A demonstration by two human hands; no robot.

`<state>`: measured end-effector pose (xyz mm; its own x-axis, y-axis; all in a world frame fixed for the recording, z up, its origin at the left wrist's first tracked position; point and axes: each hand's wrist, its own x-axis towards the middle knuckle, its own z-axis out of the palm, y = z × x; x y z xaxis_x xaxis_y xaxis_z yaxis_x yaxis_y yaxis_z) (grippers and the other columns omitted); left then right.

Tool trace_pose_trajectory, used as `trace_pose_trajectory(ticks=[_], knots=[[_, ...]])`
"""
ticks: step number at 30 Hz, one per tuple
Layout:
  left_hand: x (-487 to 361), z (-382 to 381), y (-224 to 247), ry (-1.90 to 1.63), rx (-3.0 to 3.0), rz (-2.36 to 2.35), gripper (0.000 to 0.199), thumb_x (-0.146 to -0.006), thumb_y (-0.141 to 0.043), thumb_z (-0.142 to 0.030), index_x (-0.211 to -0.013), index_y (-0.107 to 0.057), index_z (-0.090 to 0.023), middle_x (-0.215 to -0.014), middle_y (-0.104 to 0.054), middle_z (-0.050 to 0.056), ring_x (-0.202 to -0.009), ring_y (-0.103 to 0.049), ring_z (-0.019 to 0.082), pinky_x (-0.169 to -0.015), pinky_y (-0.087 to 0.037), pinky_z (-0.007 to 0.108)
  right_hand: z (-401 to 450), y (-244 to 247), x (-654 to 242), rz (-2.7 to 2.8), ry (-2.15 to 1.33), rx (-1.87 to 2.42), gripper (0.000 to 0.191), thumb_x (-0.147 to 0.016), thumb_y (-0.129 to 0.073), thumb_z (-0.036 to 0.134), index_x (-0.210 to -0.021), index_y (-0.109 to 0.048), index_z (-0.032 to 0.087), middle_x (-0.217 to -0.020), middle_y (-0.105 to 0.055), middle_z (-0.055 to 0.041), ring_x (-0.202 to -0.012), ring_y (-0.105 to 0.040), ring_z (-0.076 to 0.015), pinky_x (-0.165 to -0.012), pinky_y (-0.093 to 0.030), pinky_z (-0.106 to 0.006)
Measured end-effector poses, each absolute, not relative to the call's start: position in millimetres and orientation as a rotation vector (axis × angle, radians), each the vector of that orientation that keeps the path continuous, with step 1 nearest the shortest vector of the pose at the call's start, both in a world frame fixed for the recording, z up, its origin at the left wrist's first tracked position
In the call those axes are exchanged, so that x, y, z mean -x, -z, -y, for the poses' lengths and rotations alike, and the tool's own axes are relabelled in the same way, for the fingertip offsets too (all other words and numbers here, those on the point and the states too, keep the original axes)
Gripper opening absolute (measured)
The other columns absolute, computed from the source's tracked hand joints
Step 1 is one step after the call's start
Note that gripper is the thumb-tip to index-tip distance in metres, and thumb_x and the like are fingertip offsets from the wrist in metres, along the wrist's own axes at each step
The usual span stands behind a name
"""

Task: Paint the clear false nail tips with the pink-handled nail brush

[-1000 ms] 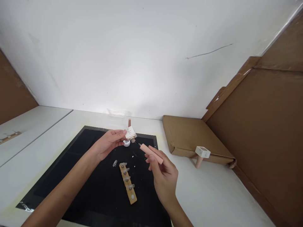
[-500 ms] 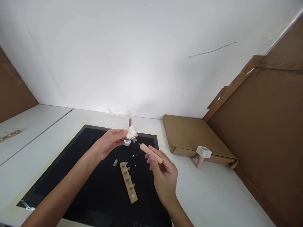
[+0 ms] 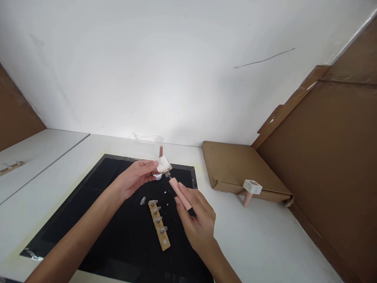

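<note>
My left hand [image 3: 144,173] pinches a small white square bottle [image 3: 163,164], tilted so that its clear neck [image 3: 167,174] points down and right. My right hand [image 3: 196,214] grips a long pink brush cap [image 3: 180,193], the kind found on nail polish. Its thin dark brush reaches the bottle's neck; whether the bristles are inside I cannot tell. Below, a wooden strip [image 3: 159,225] carries several clear nail tips [image 3: 158,220] on the black mat [image 3: 123,236]. One loose clear nail tip [image 3: 143,201] lies left of the strip. A white round container [image 3: 158,177] sits partly hidden behind my left fingers.
Another white bottle [image 3: 252,186] with a pink cap stands at the right by a flat cardboard box [image 3: 235,165]. A pink cap [image 3: 161,151] rises behind the held bottle. A clear tray [image 3: 147,137] is by the back wall. Another strip [image 3: 11,168] lies far left.
My right hand has moved slightly left and down, turning the pink cap steeper. The brush has come closer to the bottle neck. My left hand stays nearly in place.
</note>
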<state>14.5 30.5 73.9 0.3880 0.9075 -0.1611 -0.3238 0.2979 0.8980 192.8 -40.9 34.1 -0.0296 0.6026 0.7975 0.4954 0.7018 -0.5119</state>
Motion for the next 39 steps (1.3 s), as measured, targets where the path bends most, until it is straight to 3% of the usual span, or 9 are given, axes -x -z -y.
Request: trace_pose_trajectory(ticks=[5,10,17,30,34,39], knots=[[-16,-30,-75,-0.939,-0.921,-0.782,0.031,-0.064,-0.080,-0.040,-0.077,-0.074,-0.013,-0.077,-0.069,0.006,-0.075,-0.056,0.016,-0.073,-0.040,0.025,43,-37,-192,1.623,-0.144,0.952,0.036,-0.084,-0.055,0.009,-0.115,-0.064,0.025,-0.085,-0.069,-0.0055,-0.072,-0.063,-0.0174,-0.061,-0.053,-0.030],[-15,-30,-73,-0.926,-0.939,-0.768,0.034,-0.066,-0.078,-0.041,-0.083,-0.075,-0.012,-0.084,-0.070,0.009,-0.079,-0.056,0.018,-0.075,-0.041,0.027,42,-41,-192,1.307,-0.610,1.065,0.021,-0.083,-0.061,0.028,-0.099,-0.073,0.023,-0.068,-0.065,-0.0021,-0.054,-0.053,-0.0130,-0.046,-0.047,-0.025],[-14,-30,-71,-0.920,-0.967,-0.758,0.031,-0.070,-0.075,-0.042,-0.082,-0.074,-0.013,-0.085,-0.070,0.009,-0.081,-0.057,0.019,-0.076,-0.041,0.028,36,-43,-194,1.117,-0.910,1.024,0.031,-0.081,-0.062,0.043,-0.095,-0.073,0.018,-0.063,-0.065,-0.0038,-0.051,-0.053,-0.0125,-0.038,-0.043,-0.021],[-10,-31,-73,-0.950,-0.956,-0.779,0.030,-0.064,-0.079,-0.044,-0.077,-0.075,-0.017,-0.074,-0.070,0.005,-0.073,-0.058,0.015,-0.072,-0.042,0.025,31,-45,-195,0.903,-1.158,0.950,0.033,-0.075,-0.066,0.048,-0.079,-0.071,0.016,-0.061,-0.057,-0.0011,-0.053,-0.047,-0.0109,-0.038,-0.037,-0.020],[-3,-34,-66,-0.982,-1.059,-0.867,0.028,-0.069,-0.075,-0.043,-0.084,-0.076,-0.019,-0.086,-0.073,0.006,-0.084,-0.060,0.019,-0.074,-0.041,0.027,29,-45,-195,0.871,-1.183,0.958,0.034,-0.073,-0.067,0.049,-0.076,-0.070,0.015,-0.060,-0.055,-0.0005,-0.051,-0.045,-0.0105,-0.038,-0.036,-0.020],[7,-37,-46,-1.072,-1.146,-1.111,0.038,-0.064,-0.079,-0.041,-0.095,-0.074,-0.019,-0.099,-0.074,0.007,-0.098,-0.061,0.025,-0.083,-0.042,0.031,26,-43,-196,0.839,-1.200,0.973,0.034,-0.070,-0.070,0.049,-0.065,-0.065,0.016,-0.059,-0.054,0.0000,-0.051,-0.044,-0.0107,-0.039,-0.035,-0.021]])
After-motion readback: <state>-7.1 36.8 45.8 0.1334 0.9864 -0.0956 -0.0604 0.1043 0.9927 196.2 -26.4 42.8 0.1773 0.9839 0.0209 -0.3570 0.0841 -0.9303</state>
